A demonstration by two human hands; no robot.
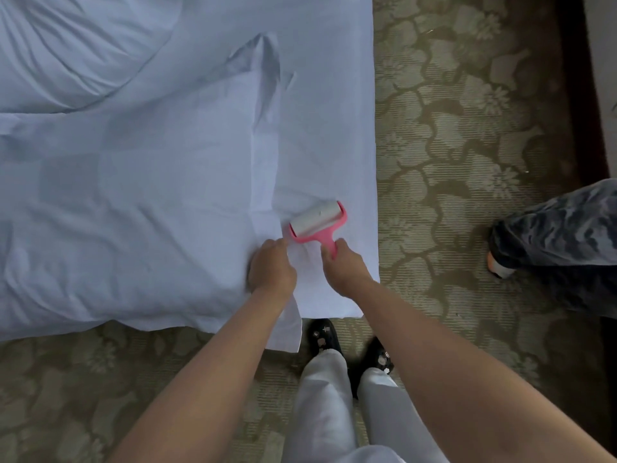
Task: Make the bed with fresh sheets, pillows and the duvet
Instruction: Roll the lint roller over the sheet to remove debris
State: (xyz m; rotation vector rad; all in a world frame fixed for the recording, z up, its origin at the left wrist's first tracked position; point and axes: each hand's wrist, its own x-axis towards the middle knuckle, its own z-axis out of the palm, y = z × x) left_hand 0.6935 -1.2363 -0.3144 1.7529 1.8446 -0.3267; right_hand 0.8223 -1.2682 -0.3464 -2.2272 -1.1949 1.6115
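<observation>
Lint roller (317,221), pink, lying on white sheet (327,128) at near right bed corner, my right hand (345,264) wrapped round its handle, left hand (270,265) curled, pinning fabric beside it: I'd keep cloth taut, roll in short straight overlapping passes.

Olive-green carpet (444,135) with a pale floral pattern covering the floor, a dark brown strip (572,78) running along its right edge, a pale wall or panel (604,61) beyond it at the far right, soft even light, no hard shadows
</observation>
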